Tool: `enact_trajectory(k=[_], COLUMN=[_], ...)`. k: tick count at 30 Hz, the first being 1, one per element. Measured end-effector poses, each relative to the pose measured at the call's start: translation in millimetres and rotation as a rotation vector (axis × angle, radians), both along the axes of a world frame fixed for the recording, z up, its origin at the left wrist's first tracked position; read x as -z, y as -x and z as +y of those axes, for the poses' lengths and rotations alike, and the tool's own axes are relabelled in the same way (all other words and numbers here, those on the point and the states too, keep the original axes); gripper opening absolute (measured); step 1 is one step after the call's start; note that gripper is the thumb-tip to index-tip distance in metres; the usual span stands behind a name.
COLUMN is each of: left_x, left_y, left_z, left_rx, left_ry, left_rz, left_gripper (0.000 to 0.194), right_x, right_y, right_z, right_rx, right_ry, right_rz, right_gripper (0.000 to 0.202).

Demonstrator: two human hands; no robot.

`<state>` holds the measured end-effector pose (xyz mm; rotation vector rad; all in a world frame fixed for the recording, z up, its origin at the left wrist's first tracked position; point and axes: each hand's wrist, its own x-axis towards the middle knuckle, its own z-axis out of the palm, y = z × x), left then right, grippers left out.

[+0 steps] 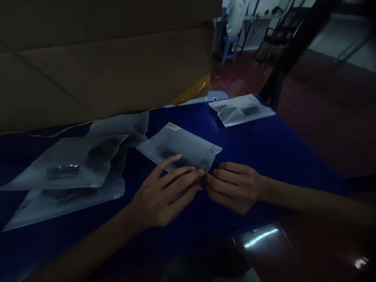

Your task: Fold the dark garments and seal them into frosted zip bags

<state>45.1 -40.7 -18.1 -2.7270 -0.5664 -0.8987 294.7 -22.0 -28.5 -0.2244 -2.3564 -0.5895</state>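
Below the near edge of the blue bench (293, 152), a dark tiled floor (317, 250) catches a bright streak of light. Above it, 2 bare hands meet at the near right corner of a frosted plastic bag, the middle bag (188, 143), which lies on the bench. The left hand (172, 192) spreads its fingers over the bag's near side; its thumb is hard to make out, so I cannot tell whether that grip is closed. The right hand (233, 186) has its fingers bunched, its grip closed on the bag's corner.

To the left, 2 similar bags overlap: the upper bag (69, 158) lies on the lower bag (67, 199), each with something dark inside. Behind them lies a back bag (129, 125). A right bag (241, 109) lies apart near the bench's far edge.

Farther off stands a big cardboard box (117, 74), a thin wire (58, 133) along its foot. In the background, a person (236, 17) in white sits on a blue stool (230, 47), near a black chair (279, 37).
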Motion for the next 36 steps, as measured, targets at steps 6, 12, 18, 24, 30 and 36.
enact_trajectory(k=[6, 12, 18, 24, 30, 36], left_x=[-0.5, -0.3, -2.7, -7.2, -9.1, -7.9], left_y=[1.7, 22.6, 34.7, 36.3, 33.7, 34.8], left_z=[4.2, 20.2, 24.6, 19.3, 14.4, 16.8], left_rx=[-0.059, -0.206, -0.332, -0.409, -0.391, -0.427], left_ry=[-0.048, -0.106, -0.141, -0.122, -0.055, -0.019], left_rz=[-0.009, 0.12, 0.197, 0.267, 0.341, 0.311], left_gripper=[0.018, 0.018, 0.014, 0.013, 0.017, 0.011], right_x=[1.9, 0.4, -6.6, -9.0, -6.6, 0.5], right_y=[-2.4, -9.8, -35.5, -50.9, -51.3, -50.8], right_z=[2.4, 15.4, 34.0, 45.8, 47.0, 47.0], right_rx=[-0.029, -0.022, 0.088, 0.364, 0.52, 0.55], right_ry=[0.022, 0.055, 0.107, 0.158, 0.119, 0.106], right_rz=[-0.009, -0.039, -0.183, -0.319, -0.282, -0.216], right_gripper=[0.026, 0.028, 0.026, 0.023, 0.025, 0.025])
